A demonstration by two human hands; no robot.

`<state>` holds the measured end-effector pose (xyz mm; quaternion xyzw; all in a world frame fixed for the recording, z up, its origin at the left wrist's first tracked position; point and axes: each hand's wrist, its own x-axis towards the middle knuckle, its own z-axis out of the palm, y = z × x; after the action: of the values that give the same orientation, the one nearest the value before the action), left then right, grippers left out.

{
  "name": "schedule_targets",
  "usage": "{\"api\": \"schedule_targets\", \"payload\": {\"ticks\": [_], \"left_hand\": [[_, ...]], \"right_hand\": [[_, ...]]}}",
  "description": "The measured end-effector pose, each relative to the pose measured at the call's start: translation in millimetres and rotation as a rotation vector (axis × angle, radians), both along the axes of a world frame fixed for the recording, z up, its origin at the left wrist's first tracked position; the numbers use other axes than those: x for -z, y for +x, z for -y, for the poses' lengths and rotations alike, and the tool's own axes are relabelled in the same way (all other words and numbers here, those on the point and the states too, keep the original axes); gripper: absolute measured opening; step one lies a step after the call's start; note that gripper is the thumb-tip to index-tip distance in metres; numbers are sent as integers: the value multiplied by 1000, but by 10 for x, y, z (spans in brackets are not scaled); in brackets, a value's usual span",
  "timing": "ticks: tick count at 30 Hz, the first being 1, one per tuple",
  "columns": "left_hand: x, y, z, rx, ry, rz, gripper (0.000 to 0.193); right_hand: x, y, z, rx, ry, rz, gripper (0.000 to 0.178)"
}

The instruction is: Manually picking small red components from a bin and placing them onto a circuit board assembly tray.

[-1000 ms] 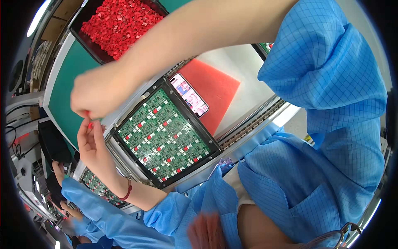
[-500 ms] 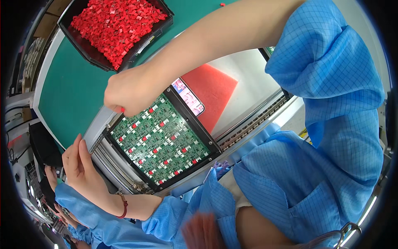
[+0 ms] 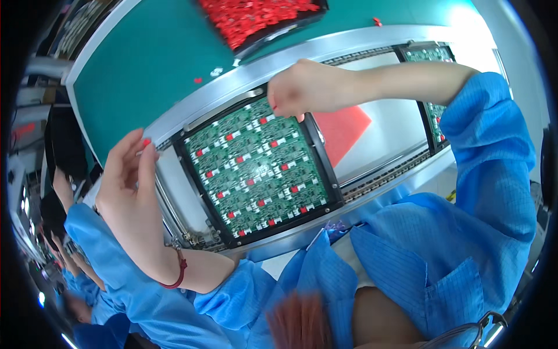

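Note:
A panel of green circuit boards lies in a black frame, with small red plastic parts standing in rows beside white connectors. Over the panel's far right corner is my right hand, its fingers closed in a pinch. A bit of red shows at those fingers; most of what they hold is hidden. My left hand is raised to the left of the frame, thumb and fingertips closed on a small red plastic part.
A black bin heaped with red parts stands on the green mat. Loose red and white bits lie near it. Rails with a chain run beside the frame. A red sheet and another framed panel are rightward.
My view has shifted. My right hand has moved rightward along the panel's far edge to its corner. A red part now shows in my left fingertips. The phone beside the frame is no longer visible.

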<state>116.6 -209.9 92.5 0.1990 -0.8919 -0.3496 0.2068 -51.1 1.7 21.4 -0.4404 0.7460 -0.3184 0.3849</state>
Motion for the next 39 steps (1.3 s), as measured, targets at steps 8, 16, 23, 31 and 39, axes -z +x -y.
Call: {"api": "schedule_targets", "payload": {"ticks": [8, 16, 23, 31, 39], "left_hand": [[-33, 50, 136, 35, -107, -16, 14], [150, -54, 167, 129, -113, -22, 12], [164, -2, 157, 131, -114, 26, 12], [247, -136, 244, 207, -127, 89, 10], [786, 88, 214, 302, -143, 287, 12]], "right_hand": [[70, 166, 13, 46, -74, -221, 12], [339, 217, 33, 65, -28, -499, 13], [351, 289, 71, 75, -10, -522, 12], [397, 342, -59, -163, -108, -1002, 13], [-286, -579, 642, 208, -366, -1183, 16]]}}
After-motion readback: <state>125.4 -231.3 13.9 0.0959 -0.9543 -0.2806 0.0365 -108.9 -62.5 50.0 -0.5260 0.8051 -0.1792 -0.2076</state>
